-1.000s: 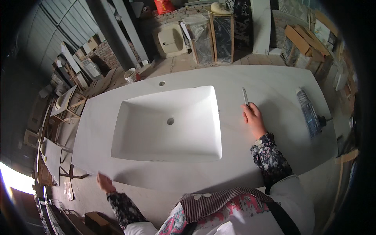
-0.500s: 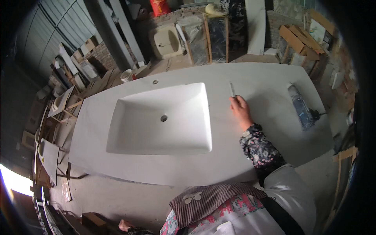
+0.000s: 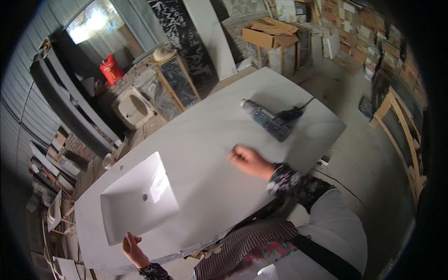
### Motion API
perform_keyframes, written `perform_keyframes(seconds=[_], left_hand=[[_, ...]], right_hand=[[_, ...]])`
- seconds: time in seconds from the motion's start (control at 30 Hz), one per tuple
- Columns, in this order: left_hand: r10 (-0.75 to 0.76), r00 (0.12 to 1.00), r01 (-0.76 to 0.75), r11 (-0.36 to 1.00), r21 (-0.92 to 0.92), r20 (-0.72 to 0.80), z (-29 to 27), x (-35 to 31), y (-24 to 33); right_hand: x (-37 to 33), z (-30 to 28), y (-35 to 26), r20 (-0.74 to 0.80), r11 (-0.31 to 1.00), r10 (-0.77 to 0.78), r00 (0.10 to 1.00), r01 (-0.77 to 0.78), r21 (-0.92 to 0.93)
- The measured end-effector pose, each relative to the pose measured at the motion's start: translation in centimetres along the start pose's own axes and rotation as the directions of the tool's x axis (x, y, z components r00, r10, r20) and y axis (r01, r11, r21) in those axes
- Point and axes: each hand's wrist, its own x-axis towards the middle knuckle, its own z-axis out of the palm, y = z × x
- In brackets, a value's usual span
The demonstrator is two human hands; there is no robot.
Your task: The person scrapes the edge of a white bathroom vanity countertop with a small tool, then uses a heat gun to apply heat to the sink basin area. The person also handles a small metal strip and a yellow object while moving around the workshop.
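A pale stone-like countertop [image 3: 196, 140] lies before me with a white rectangular basin [image 3: 126, 205] set in its left part; the round drain shows in the basin's floor. My right hand [image 3: 252, 162] hovers over the middle of the top, right of the basin, its fingers closed. The slim pale tool in it is mostly hidden by the blurred fingers. Close to the basin's front corner is my left hand [image 3: 134, 250], fingers loosely bent and apart, with nothing visible in it. A blue corded power tool [image 3: 268, 121] lies on the countertop beyond my right hand.
Behind the countertop stand a cream basin [image 3: 133, 109], a wood-framed crate [image 3: 179, 86] and a cardboard box [image 3: 263, 35]. A wooden frame [image 3: 401, 135] leans at the right. A small white bucket [image 3: 108, 161] is by the far left edge.
My view has swung to the right. My left hand has risen from low beside the body to the countertop's front edge. My right hand has shifted, and its slim tool no longer shows clearly.
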Motion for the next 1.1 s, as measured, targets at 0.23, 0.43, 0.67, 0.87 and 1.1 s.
perform_keyframes(seconds=[0.23, 0.43, 0.67, 0.87, 1.1], left_hand=[[-0.124, 0.907, 0.145, 0.989, -0.024, 0.402, 12.5, -5.5, -0.2], [-0.021, 0.921, -0.151, 0.901, 0.407, 0.389, 17.6, -9.0, -1.0], [0.081, 0.934, -0.239, 0.867, 0.437, 0.349, 17.8, -9.3, -0.5], [-0.016, 0.943, -0.137, 0.892, 0.43, 0.333, 17.8, -9.1, -0.9], [-0.07, 0.83, 0.17, 0.977, -0.13, 0.554, 18.3, -10.7, 2.2]], right_hand=[[1.9, -22.8, 3.8, -0.145, 0.721, -0.017, 0.989, -0.088, -0.687], [3.1, -24.3, 5.0, 0.114, 0.518, 0.251, 0.961, -0.034, -0.855], [0.4, -28.6, 3.0, 0.135, 0.38, 0.28, 0.951, 0.019, -0.925], [-13.3, -35.5, -3.4, -0.174, 0.446, 0.287, 0.942, -0.292, -0.846], [-28.2, -27.7, -12.7, -0.644, 0.583, 0.403, 0.651, -0.725, -0.368]])
